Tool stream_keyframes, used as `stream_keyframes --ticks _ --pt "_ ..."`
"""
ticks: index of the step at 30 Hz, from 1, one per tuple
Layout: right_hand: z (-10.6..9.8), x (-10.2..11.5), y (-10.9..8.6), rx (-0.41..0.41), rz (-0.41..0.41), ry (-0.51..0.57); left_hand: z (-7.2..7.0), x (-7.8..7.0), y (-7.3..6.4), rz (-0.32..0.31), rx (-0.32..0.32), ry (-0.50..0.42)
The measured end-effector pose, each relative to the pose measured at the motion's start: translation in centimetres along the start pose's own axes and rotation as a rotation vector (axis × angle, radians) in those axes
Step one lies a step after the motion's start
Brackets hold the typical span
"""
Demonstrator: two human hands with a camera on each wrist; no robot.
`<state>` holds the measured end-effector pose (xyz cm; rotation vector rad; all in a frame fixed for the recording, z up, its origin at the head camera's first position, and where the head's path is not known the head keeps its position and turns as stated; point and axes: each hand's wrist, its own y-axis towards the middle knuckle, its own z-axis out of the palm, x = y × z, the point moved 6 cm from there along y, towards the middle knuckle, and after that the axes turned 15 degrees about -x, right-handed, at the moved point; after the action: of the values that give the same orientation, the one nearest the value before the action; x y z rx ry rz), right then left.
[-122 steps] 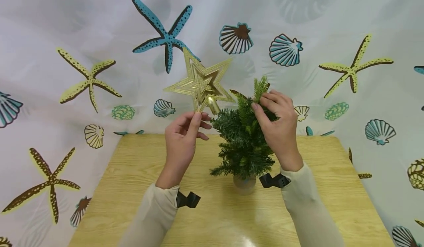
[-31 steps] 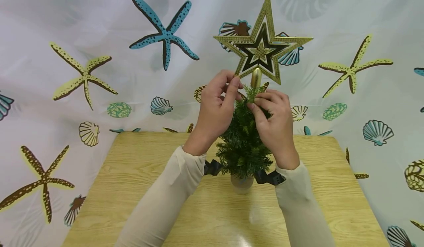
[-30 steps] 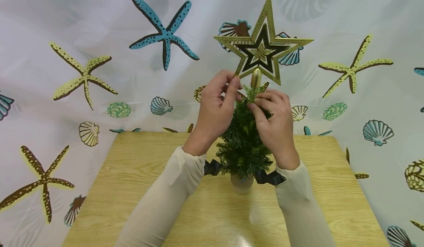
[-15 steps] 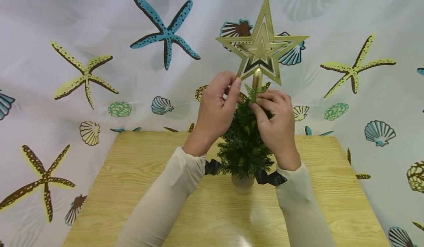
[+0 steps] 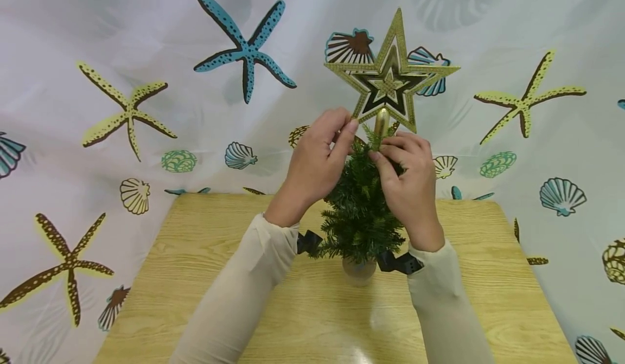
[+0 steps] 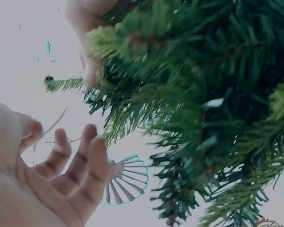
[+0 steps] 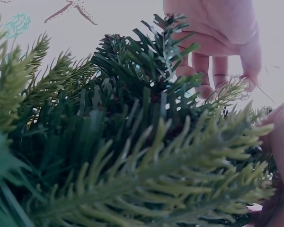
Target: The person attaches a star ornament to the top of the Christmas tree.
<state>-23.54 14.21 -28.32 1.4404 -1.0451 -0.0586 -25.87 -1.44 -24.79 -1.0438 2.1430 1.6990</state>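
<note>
A gold star tree topper [image 5: 390,84] stands upright over the tip of a small artificial Christmas tree [image 5: 360,220]. My left hand [image 5: 318,155] pinches the star's lower left point between thumb and index finger, its other fingers loosely bent in the left wrist view. The star's gold tubular socket [image 5: 382,120] comes down at the tree's top sprig, which overlaps the socket's lower end. Just below, my right hand [image 5: 409,179] pinches that sprig with thumb and fingertips. Dark green branches [image 7: 137,99] fill much of the right wrist view, with the left hand [image 7: 217,33] beyond them.
The tree's round pale base [image 5: 358,272] rests on a light wood-grain table [image 5: 219,255]. Behind hangs a white cloth [image 5: 293,17] printed with starfish and shells. Each wrist carries a black camera mount, the left mount [image 5: 309,242] close beside the lower branches.
The star has moved from left of the tree to above its tip, turning upright. Over the last half second it has come down slightly. The right hand keeps its pinch on the sprig.
</note>
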Motion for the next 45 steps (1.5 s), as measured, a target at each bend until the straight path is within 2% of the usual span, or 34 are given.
stream_keyframes --ticks 5,12,21,30,35,38,45 --pt "0.1 0.1 -0.1 -0.005 -0.011 0.007 -0.4 0.3 0.1 -0.043 0.042 0.031" --pt "0.1 -0.1 -0.1 -0.006 0.007 -0.002 -0.8 -0.3 0.4 -0.036 0.052 0.110" --pt "-0.1 0.0 0.0 -0.013 0.009 0.011 -0.9 -1.4 0.4 0.031 0.024 0.228" --pt "-0.1 -0.1 -0.1 0.006 0.034 0.025 -0.8 -1.3 0.3 0.040 0.052 0.271" --pt "-0.3 0.1 0.1 -0.004 0.014 0.038 -0.5 -1.3 0.4 0.062 0.035 0.259" --pt "-0.4 0.2 0.1 -0.014 0.005 0.042 -0.2 -1.3 0.5 0.052 0.035 0.229" --pt "-0.9 -0.2 -0.4 -0.040 0.057 0.095 0.4 -1.3 0.4 0.026 0.038 0.182"
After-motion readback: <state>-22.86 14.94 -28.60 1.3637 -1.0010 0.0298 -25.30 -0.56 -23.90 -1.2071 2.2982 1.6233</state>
